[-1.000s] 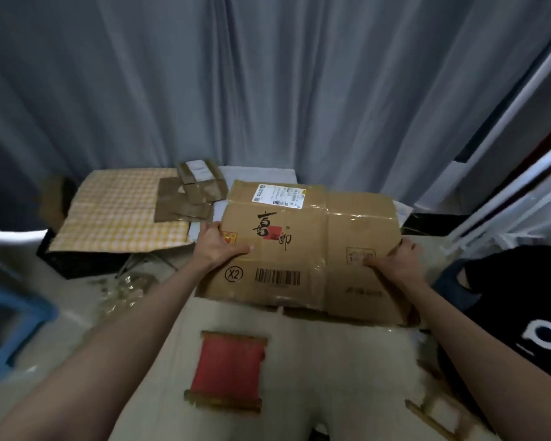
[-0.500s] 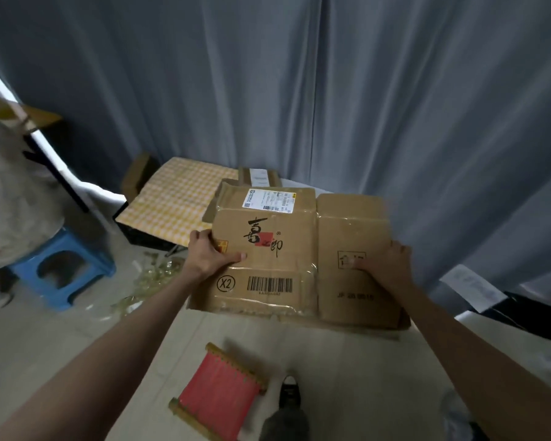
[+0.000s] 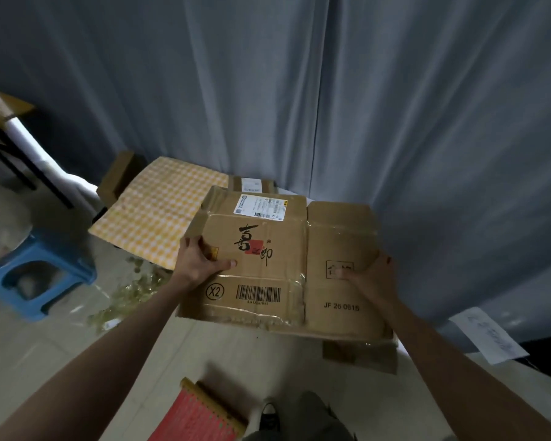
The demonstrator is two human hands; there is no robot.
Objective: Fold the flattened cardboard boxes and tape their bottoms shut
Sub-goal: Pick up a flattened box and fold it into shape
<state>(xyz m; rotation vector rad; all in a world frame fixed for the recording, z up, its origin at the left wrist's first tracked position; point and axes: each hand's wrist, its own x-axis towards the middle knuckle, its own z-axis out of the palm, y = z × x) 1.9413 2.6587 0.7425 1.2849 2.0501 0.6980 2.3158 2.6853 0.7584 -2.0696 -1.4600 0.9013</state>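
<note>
A flattened brown cardboard box (image 3: 283, 265) with a white shipping label, black characters, a red mark and a barcode is held up in front of me above the floor. My left hand (image 3: 198, 262) grips its left edge, thumb on the printed face. My right hand (image 3: 374, 278) grips the right edge, thumb on the narrower panel. More flattened cardboard (image 3: 360, 354) lies on the floor under the held box, and another piece (image 3: 250, 184) shows behind it.
A yellow checked board (image 3: 159, 214) lies on the floor to the left. A blue plastic stool (image 3: 39, 272) stands further left. A red slatted stool (image 3: 198, 415) is near my feet. Grey curtains (image 3: 299, 90) hang behind. A white paper (image 3: 487, 335) lies at right.
The view swung left and rose; the box stays in both hands and has come up slightly. A blue stool came into view at left and a dark-clothed figure at right dropped out.
</note>
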